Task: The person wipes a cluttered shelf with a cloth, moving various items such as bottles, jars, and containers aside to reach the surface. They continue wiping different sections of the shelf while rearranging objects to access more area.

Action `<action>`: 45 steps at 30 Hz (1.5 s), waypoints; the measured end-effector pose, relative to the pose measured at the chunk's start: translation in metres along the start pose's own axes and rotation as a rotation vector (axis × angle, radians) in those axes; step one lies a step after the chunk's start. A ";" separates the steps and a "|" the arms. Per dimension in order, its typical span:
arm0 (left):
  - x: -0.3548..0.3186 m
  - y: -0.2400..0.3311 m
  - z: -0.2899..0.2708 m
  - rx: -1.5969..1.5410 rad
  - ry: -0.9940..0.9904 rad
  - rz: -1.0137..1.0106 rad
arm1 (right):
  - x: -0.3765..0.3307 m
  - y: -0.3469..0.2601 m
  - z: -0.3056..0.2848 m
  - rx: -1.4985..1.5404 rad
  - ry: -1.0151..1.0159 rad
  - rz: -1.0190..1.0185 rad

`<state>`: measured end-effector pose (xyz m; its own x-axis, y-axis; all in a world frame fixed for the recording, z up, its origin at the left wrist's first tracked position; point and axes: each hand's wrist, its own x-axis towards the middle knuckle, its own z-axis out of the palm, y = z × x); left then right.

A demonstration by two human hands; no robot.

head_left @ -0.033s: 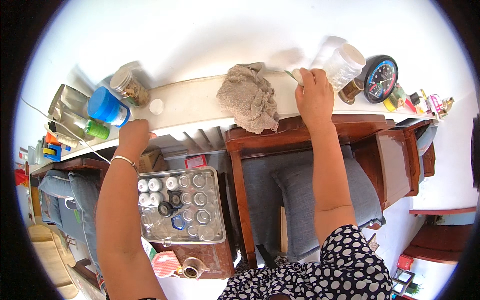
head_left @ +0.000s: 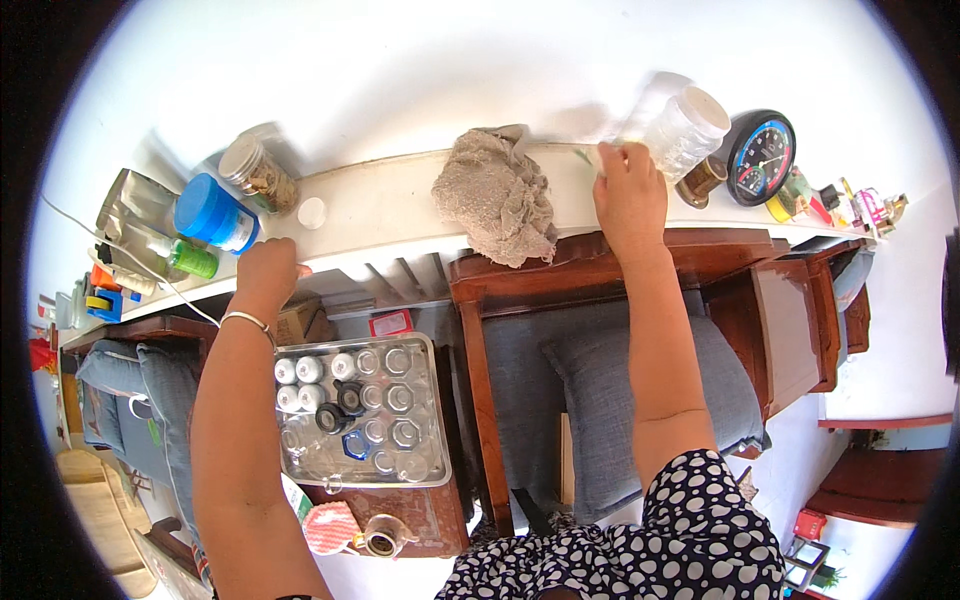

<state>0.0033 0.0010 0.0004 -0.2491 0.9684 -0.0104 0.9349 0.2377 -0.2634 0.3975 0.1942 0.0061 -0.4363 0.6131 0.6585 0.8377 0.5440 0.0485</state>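
Right hand (head_left: 630,195): fingers bent, half closed, beside small blurred green item (head_left: 583,155) over shelf (head_left: 380,205), left of clear jar (head_left: 685,135); can't tell if gripped. Left hand (head_left: 268,270): curled near blue tub (head_left: 215,212), grip hidden.

This looks like a home, most likely its living room. A dark wooden chair (head_left: 580,265) has a grey seat (head_left: 525,385) and a loose grey cushion (head_left: 595,420), and more grey cushions (head_left: 172,395) show on the left. A small wooden table (head_left: 435,520) carries a tray (head_left: 442,420) of drinking glasses (head_left: 404,399). Along the white wall, a ledge (head_left: 385,200) holds household odds and ends: a blue tub (head_left: 215,212), a clear jar (head_left: 685,140), a round dial (head_left: 765,160).
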 end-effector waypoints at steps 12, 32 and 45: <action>-0.003 0.000 -0.003 0.012 -0.021 -0.019 | -0.030 0.002 0.000 0.080 -0.104 0.013; -0.001 0.001 -0.003 -0.008 -0.036 -0.030 | -0.018 -0.106 -0.021 0.523 -0.106 -0.119; 0.002 -0.003 -0.001 -0.031 -0.083 0.004 | -0.003 -0.132 0.035 0.513 -0.265 -0.070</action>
<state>-0.0001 0.0025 0.0021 -0.2638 0.9602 -0.0913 0.9431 0.2369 -0.2334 0.2770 0.1410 -0.0290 -0.6077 0.6523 0.4530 0.5664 0.7558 -0.3286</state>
